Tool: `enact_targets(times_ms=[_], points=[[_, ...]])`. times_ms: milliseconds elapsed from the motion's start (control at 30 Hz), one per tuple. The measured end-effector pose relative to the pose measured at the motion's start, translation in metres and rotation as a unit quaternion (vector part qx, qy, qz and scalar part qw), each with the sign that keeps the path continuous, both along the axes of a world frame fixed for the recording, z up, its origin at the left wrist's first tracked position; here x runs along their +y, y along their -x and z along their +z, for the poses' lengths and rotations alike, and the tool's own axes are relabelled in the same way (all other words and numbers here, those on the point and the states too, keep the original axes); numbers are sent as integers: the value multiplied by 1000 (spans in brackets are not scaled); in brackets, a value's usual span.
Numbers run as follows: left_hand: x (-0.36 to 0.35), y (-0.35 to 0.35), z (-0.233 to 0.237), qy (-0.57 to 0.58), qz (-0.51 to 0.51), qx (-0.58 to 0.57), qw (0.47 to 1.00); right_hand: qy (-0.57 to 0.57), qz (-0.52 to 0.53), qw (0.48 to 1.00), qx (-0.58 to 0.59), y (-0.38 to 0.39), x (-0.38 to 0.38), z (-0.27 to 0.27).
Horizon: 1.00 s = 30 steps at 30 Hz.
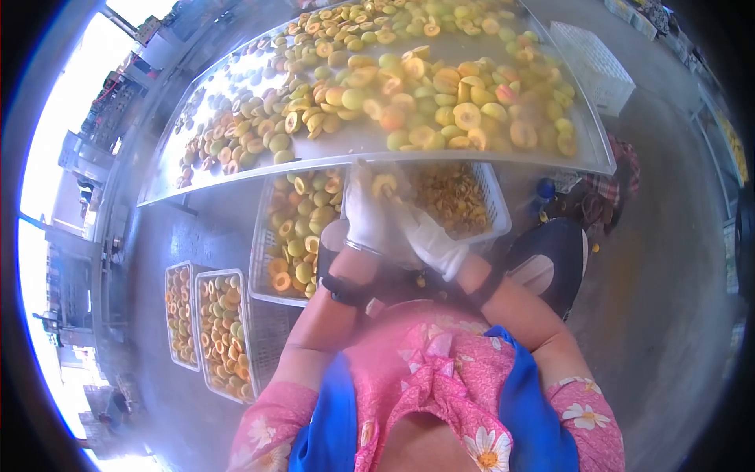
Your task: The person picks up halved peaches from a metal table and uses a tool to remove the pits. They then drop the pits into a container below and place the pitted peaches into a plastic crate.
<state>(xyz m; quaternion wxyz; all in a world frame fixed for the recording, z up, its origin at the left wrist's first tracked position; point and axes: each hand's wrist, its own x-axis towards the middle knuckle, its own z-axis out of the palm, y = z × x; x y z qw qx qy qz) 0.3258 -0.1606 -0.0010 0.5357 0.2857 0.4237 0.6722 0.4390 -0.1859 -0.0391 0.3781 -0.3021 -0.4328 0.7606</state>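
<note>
Both my hands wear white gloves and meet just below the front edge of a metal table (370,141) heaped with halved yellow-orange fruit (440,86). My left hand (366,212) is curled around a fruit half (384,186) held up near the table edge. My right hand (429,236) presses against it from the right; whether it holds a tool is hidden. Beneath the hands stand a white crate of fruit halves (295,236) and a white crate of pits and scraps (460,200).
Two more crates of cut fruit (208,330) sit on the wet floor to the left. A stack of white crates (594,63) stands at the table's far right. Another person (605,193) crouches at the right, beside a dark stool (550,263).
</note>
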Motion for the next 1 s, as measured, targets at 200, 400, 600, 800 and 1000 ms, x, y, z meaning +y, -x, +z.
enact_targets(times_ms=[200,400,600,800,1000], points=[[1,-7,-1,24,46,92,994,40,28,999,-5,-1,0,-4],[-9,8,25,59,-142,-3,988,66,99,993,-10,-16,-7,11],[-4,24,10,1,-206,307,929,7,85,993,-86,-16,-11,12],[-11,36,8,-15,-247,260,933,203,215,955,41,-21,-13,31],[-16,49,7,-3,-240,159,958,211,255,943,16,-14,-9,28]])
